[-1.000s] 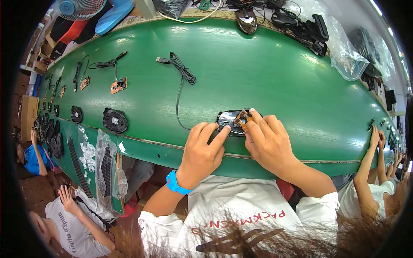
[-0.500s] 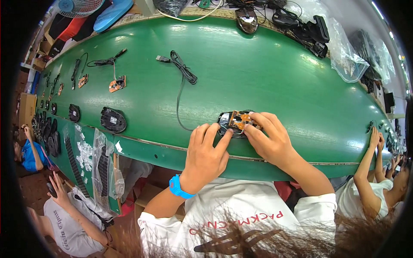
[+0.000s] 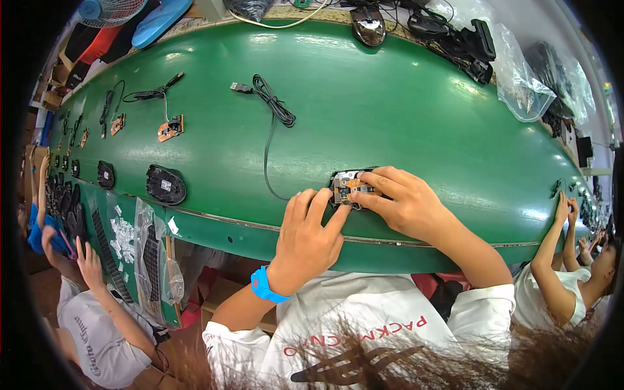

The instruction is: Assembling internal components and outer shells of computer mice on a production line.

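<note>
A black computer mouse base (image 3: 335, 175) lies near the front edge of the green work surface, partly covered by my fingers. An orange circuit board (image 3: 344, 189) sits over it. Thumb and fingers of my right hand (image 3: 404, 203) are closed on the board's right side. My left hand (image 3: 309, 229), fingers bent, grips the base's near left edge; its thumb tip touches the near side. From beside the left fingers a black cable (image 3: 266, 155) runs away to a tied coil (image 3: 276, 109) with a USB plug (image 3: 241, 87).
To the left stand more mouse bases (image 3: 166, 184) and circuit boards (image 3: 171, 129) with cables. A finished-looking mouse (image 3: 368, 27) and clear plastic bags (image 3: 523, 94) lie along the far edge. Other people sit left and right; one person's hands (image 3: 567, 207) work at the far right.
My right hand has moved left with the circuit board, which now lies farther left over the mouse base. My left hand has stayed nearly in place.
</note>
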{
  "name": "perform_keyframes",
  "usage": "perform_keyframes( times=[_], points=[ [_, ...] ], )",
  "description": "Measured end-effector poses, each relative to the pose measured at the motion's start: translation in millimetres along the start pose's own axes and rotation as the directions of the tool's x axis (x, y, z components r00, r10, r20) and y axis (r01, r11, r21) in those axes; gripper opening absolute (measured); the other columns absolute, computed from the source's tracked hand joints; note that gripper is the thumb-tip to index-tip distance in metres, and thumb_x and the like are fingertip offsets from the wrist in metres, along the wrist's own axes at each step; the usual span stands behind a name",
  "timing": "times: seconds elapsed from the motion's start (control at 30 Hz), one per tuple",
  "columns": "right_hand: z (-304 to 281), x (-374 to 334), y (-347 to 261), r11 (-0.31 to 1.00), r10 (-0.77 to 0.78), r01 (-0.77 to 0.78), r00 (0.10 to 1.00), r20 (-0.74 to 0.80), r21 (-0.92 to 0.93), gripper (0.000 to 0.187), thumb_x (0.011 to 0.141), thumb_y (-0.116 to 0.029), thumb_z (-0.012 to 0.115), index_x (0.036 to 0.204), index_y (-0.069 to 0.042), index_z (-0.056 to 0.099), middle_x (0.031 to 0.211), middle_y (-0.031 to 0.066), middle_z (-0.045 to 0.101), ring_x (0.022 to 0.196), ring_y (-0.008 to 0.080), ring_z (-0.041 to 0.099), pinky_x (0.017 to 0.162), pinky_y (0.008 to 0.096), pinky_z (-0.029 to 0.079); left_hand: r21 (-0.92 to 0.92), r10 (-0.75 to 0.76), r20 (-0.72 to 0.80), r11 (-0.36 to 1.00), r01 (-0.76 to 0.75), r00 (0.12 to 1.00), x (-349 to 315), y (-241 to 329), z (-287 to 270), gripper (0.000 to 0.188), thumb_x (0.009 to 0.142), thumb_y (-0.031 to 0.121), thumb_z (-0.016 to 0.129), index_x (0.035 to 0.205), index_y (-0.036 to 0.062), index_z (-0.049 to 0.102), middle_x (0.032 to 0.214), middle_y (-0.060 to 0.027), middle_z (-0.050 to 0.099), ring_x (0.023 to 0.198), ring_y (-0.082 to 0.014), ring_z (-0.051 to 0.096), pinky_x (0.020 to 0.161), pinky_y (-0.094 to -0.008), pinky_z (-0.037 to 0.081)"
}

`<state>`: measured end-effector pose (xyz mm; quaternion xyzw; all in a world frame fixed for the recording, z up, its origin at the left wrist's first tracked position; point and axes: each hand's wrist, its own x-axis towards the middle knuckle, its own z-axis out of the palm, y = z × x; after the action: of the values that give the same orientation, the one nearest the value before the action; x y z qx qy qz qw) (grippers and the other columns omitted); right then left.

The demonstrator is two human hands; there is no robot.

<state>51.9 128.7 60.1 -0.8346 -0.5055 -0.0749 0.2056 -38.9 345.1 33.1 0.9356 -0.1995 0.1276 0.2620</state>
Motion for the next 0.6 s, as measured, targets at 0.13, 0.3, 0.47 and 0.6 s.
perform_keyframes(
  times=[0.13,0.3,0.47,0.6],
  points=[
    [-9.9,1.5,-1.8,1.0,0.01,-0.007,0.994,0.107,-0.028,0.036,0.08,-0.008,0.07,0.116,-0.008,0.072,0.123,0.0146,0.067,0.108,0.0311,0.067,0.088,0.0415,0.058,-0.106,0.021,-0.03,0.994,-0.024,0.999,-2.5,-6.1,-2.3,0.049,0.071,-0.003,0.065,0.119,0.0011,0.071,0.128,-0.0214,0.056,0.117,-0.0424,0.054,0.099,-0.0511,0.049],
    [-17.0,-0.7,-4.3,0.994,-0.016,0.035,0.982,0.19,-0.1,0.039,0.081,-0.011,0.067,0.12,-0.005,0.07,0.129,0.0173,0.064,0.114,0.032,0.064,0.095,0.0415,0.056,-0.252,0.051,-0.062,0.965,-0.065,0.997,-5.3,-14.1,-6.7,0.047,0.07,-0.007,0.063,0.116,-0.0024,0.071,0.128,-0.0228,0.06,0.117,-0.0428,0.058,0.099,-0.0503,0.051],
    [-11.6,-3.6,-7.7,0.992,-0.004,0.031,0.977,0.211,-0.123,0.045,0.078,-0.015,0.069,0.121,-0.003,0.069,0.131,0.0194,0.063,0.118,0.0327,0.062,0.1,0.0421,0.054,-0.253,0.037,-0.051,0.966,-0.049,0.998,-5.2,-12.1,-6.6,0.047,0.07,-0.008,0.062,0.116,-0.0026,0.071,0.129,-0.0221,0.061,0.116,-0.0425,0.058,0.099,-0.0501,0.052],
    [-13.4,-2.2,-12.0,0.993,0.029,-0.005,0.979,0.204,-0.118,0.051,0.074,-0.018,0.072,0.122,-0.003,0.069,0.132,0.0193,0.062,0.12,0.0341,0.061,0.101,0.0436,0.053,-0.255,0.032,-0.037,0.966,-0.04,0.999,-3.3,-12.0,-6.3,0.049,0.069,-0.009,0.061,0.116,-0.0012,0.071,0.13,-0.0212,0.061,0.117,-0.0426,0.058,0.099,-0.0495,0.052]
  ],
)
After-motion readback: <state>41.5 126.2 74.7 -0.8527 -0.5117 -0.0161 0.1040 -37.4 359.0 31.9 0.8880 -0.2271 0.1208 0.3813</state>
